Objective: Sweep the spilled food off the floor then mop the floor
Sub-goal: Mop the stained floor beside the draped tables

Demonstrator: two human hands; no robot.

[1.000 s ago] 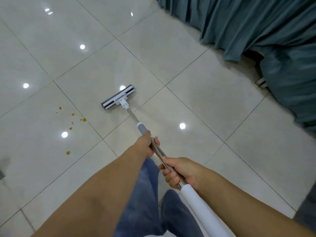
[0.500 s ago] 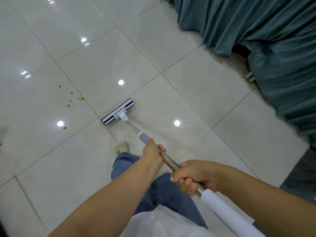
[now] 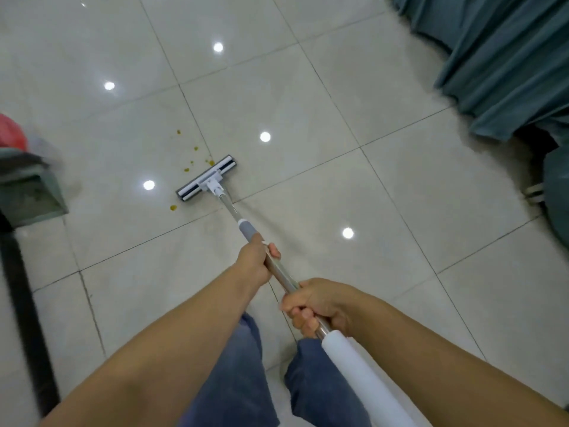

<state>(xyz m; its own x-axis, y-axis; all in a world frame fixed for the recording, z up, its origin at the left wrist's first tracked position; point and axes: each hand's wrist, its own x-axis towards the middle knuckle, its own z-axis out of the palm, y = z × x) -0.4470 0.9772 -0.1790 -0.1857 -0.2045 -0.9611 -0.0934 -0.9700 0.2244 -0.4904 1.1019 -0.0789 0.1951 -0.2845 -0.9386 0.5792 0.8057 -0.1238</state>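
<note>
A flat mop with a grey-and-white head (image 3: pixel 207 179) rests on the glossy tiled floor (image 3: pixel 323 97). Its metal pole (image 3: pixel 229 208) runs back toward me. My left hand (image 3: pixel 254 261) is shut on the pole just below the grey collar. My right hand (image 3: pixel 318 306) grips the pole lower down, above the white foam sleeve (image 3: pixel 363 377). Several small yellow-brown food spots (image 3: pixel 194 155) lie just beyond and left of the mop head, with one spot (image 3: pixel 173 207) at its near left corner.
A grey-green dustpan (image 3: pixel 29 195) sits on the floor at the left, with a dark handle (image 3: pixel 24 306) running down the left edge and something red (image 3: pixel 10 131) behind it. Teal curtains (image 3: pixel 498 53) hang at the upper right. My blue trouser legs (image 3: pixel 246 380) are below.
The mop head has moved left across the floor up to the food spots. My view has swung left, bringing the dustpan into sight. Both hands keep their grip on the pole.
</note>
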